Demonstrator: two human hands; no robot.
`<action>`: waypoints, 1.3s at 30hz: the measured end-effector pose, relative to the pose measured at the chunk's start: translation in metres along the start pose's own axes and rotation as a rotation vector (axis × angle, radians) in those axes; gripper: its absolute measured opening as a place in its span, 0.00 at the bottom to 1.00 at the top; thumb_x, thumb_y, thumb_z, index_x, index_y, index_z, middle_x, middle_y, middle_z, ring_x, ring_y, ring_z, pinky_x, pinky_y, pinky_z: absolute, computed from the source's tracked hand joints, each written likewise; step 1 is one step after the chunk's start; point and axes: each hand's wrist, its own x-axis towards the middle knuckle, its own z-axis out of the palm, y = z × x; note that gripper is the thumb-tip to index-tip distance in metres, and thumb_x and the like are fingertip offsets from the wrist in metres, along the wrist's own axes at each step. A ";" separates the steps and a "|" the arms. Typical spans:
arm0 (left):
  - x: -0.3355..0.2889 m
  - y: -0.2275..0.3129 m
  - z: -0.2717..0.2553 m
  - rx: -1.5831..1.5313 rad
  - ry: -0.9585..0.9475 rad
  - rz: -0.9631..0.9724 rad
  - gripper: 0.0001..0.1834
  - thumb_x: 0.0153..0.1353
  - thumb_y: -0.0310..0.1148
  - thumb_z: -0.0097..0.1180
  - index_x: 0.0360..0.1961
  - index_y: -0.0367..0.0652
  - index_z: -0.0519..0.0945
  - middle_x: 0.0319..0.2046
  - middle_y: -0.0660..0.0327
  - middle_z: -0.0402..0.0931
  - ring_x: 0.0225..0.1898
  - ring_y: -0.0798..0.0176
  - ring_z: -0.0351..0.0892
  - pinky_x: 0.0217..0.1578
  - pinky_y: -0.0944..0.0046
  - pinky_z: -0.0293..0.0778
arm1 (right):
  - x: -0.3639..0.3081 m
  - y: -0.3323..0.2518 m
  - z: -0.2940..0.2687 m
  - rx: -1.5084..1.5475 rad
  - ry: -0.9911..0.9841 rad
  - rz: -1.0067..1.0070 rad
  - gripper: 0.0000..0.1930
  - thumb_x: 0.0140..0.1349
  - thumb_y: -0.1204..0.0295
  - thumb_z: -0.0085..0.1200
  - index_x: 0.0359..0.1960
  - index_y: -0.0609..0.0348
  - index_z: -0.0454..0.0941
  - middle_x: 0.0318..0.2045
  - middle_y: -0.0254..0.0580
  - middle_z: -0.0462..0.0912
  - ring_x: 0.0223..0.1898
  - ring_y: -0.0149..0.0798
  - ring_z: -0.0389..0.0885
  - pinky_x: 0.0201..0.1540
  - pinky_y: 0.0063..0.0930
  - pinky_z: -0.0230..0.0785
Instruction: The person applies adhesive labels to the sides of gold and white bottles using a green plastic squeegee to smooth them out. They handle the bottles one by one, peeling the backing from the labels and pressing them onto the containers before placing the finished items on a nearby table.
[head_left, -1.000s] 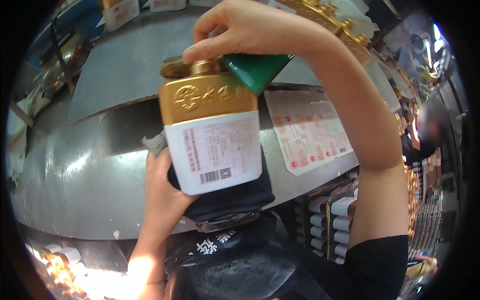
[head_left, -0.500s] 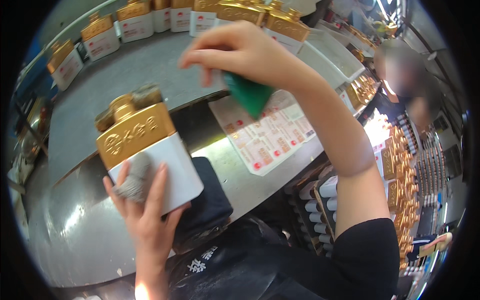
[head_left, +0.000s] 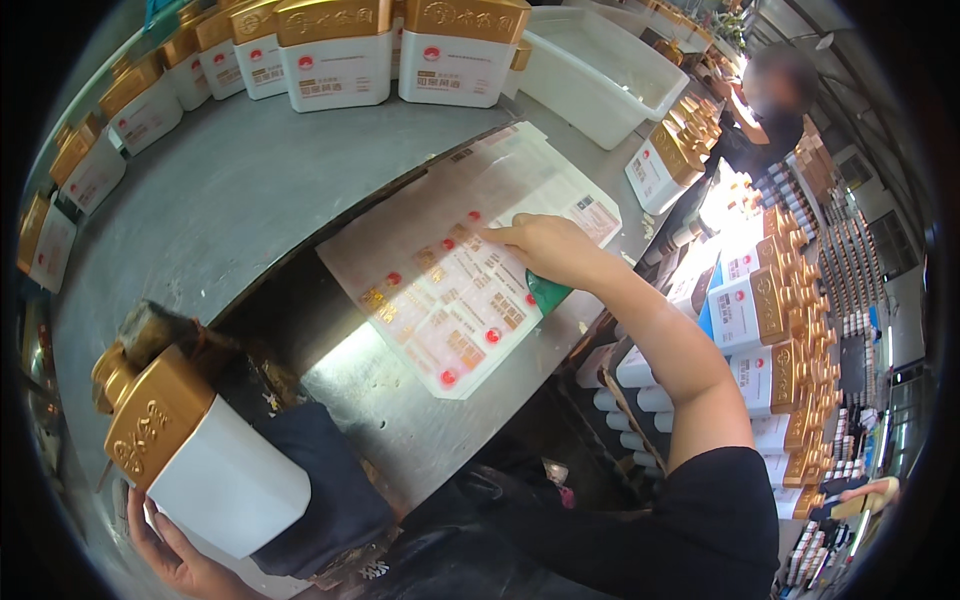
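Note:
A gold-and-white bottle (head_left: 245,475) lies tilted on a dark cloth pad (head_left: 325,490) at the lower left, its plain white face turned up. My left hand (head_left: 170,555) steadies it, fingers against its lower left side. Farther right, a sheet of transfer labels (head_left: 445,300) with red and gold prints is spread over the metal bench. Above the sheet, my right hand (head_left: 555,250) reaches down with its index finger at a print. A green scraper (head_left: 545,292) is tucked in that hand, mostly covered by the palm.
Labelled bottles (head_left: 335,75) line the bench's far edge. A white plastic tub (head_left: 600,75) stands behind the sheet. On the right, stacked bottles (head_left: 755,310) crowd beside my right arm. Another person (head_left: 765,120) is at the far right. A dark block (head_left: 160,330) sits by the bottle's neck.
My right hand has come down onto the label sheet with the scraper. The view has swung right, so the bottle and left hand appear lower left. The grey wrap on the left finger is out of sight.

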 end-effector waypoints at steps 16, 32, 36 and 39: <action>-0.010 -0.027 -0.001 -0.140 0.029 -0.321 0.18 0.72 0.28 0.44 0.60 0.33 0.70 0.56 0.55 0.73 0.58 0.62 0.72 0.60 0.63 0.66 | 0.144 0.032 0.000 -0.079 -0.077 -0.229 0.21 0.61 0.52 0.52 0.52 0.43 0.80 0.52 0.38 0.82 0.53 0.45 0.79 0.54 0.35 0.69; -0.034 -0.023 -0.014 -0.473 -0.151 -0.102 0.36 0.62 0.40 0.61 0.66 0.34 0.63 0.64 0.51 0.64 0.65 0.53 0.65 0.66 0.55 0.58 | 0.046 -0.044 -0.023 0.249 0.215 0.010 0.10 0.58 0.67 0.59 0.37 0.60 0.83 0.27 0.47 0.84 0.28 0.45 0.83 0.34 0.35 0.73; -0.034 0.025 0.000 -0.388 -0.311 -0.214 0.52 0.44 0.38 0.76 0.69 0.36 0.60 0.65 0.44 0.60 0.67 0.45 0.58 0.67 0.51 0.54 | 0.011 -0.106 -0.083 0.433 0.028 -0.020 0.08 0.60 0.71 0.57 0.34 0.64 0.82 0.22 0.43 0.82 0.24 0.34 0.81 0.30 0.26 0.71; -0.034 0.026 0.002 -0.066 -0.376 -0.169 0.60 0.37 0.36 0.79 0.71 0.38 0.56 0.67 0.42 0.54 0.68 0.42 0.57 0.67 0.51 0.55 | -0.007 -0.166 -0.113 0.891 -0.222 -0.061 0.08 0.61 0.74 0.58 0.30 0.69 0.82 0.20 0.36 0.82 0.21 0.24 0.78 0.25 0.16 0.66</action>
